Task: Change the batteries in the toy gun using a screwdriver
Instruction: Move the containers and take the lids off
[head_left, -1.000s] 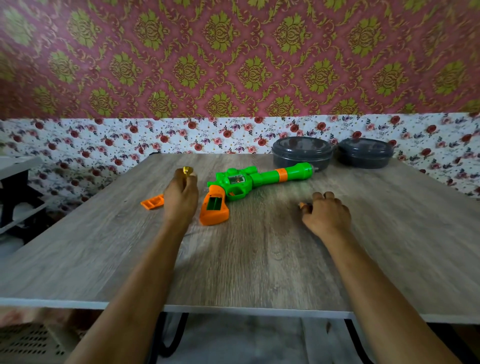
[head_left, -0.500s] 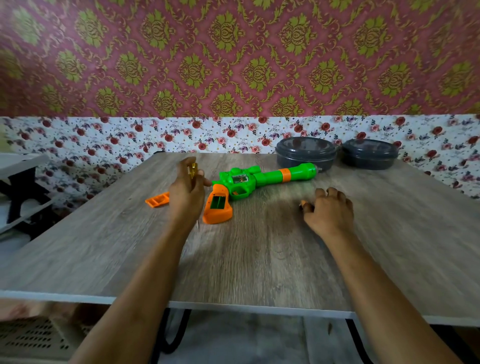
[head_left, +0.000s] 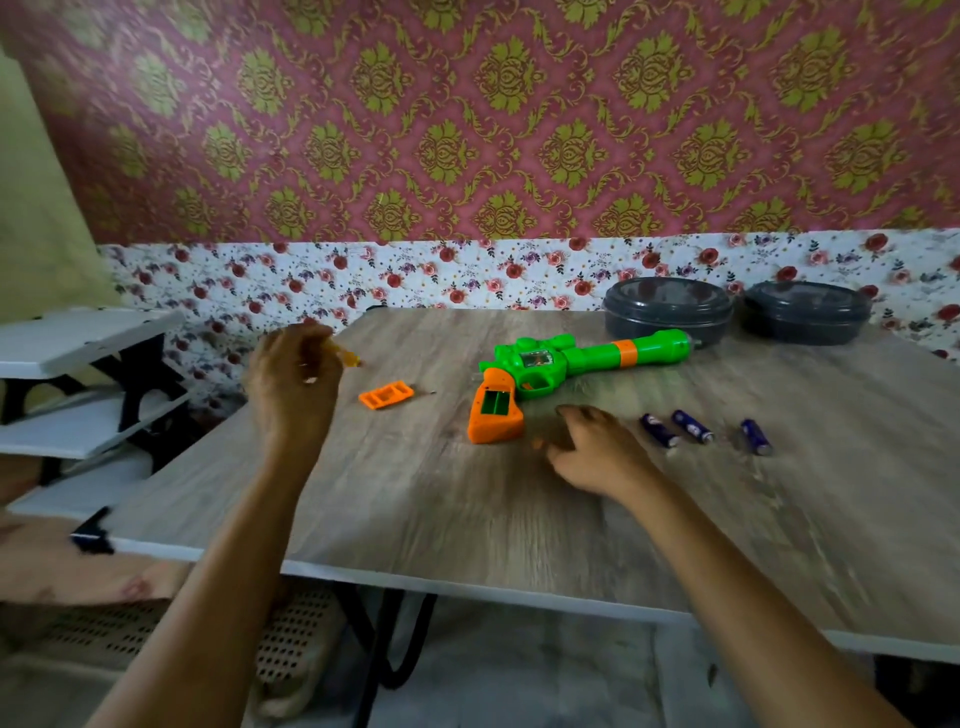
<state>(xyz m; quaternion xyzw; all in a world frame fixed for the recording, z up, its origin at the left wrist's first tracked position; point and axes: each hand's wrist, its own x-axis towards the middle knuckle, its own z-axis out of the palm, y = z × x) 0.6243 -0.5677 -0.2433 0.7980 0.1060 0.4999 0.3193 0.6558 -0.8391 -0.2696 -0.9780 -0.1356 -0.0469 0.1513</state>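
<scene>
The left hand (head_left: 293, 384) is motion-blurred, hiding most of the screwdriver (head_left: 347, 357).

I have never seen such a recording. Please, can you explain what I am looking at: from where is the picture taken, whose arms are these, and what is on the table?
The picture comes from a camera worn on a person's head, looking down at their own bare arms. There is no robot. On the wooden table lies a green and orange toy gun; its battery compartment in the grip is open. The orange cover lies apart, to the left. Three blue batteries lie on the right. Two dark round containers stand behind. The left hand holds an amber-handled tool, probably the screwdriver. The right hand rests on the table, apparently empty.
</scene>
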